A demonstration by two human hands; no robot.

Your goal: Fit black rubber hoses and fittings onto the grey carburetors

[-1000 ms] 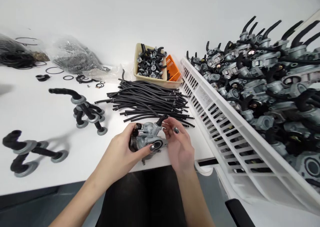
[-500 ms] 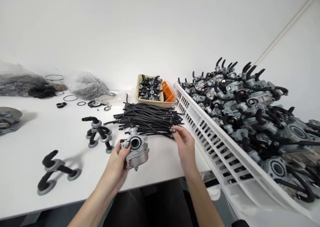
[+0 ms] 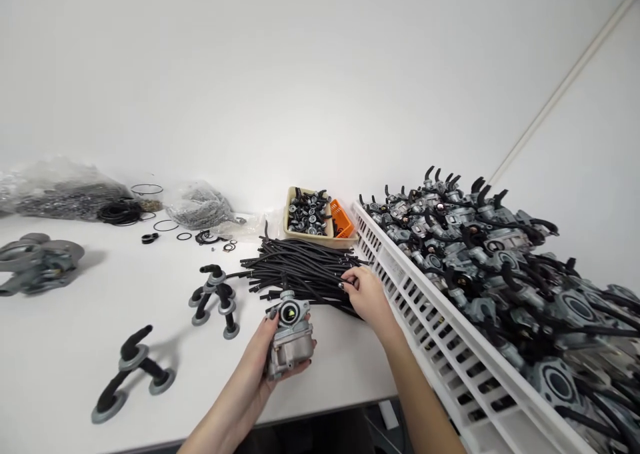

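My left hand (image 3: 260, 354) is wrapped round a grey metal carburetor (image 3: 293, 341), its round bore facing me and a black rubber cap on top. The hand holds it above the front of the table. At the right end of a pile of black rubber hoses (image 3: 295, 265), my right hand (image 3: 369, 299) has its thumb and fingertips pinched on a hose. Caps with bent black rubber tubes and grey rings (image 3: 134, 354) stand stacked on the left, and a second such stack (image 3: 215, 291) is closer to the hoses.
A white slatted crate (image 3: 425, 307) heaped with carburetors (image 3: 500, 261) fills the right side. Behind the hoses are a cream tray (image 3: 289, 224) of small capped parts and an orange basket (image 3: 341, 219). Plastic bags (image 3: 65, 187), black rings (image 3: 165, 225) and more carburetors (image 3: 40, 264) lie leftward.
My right hand's fingers have closed at the hose ends. The carburetor in my left hand has turned slightly, its bore facing me more. The whole view has shifted, with the table lower in it.
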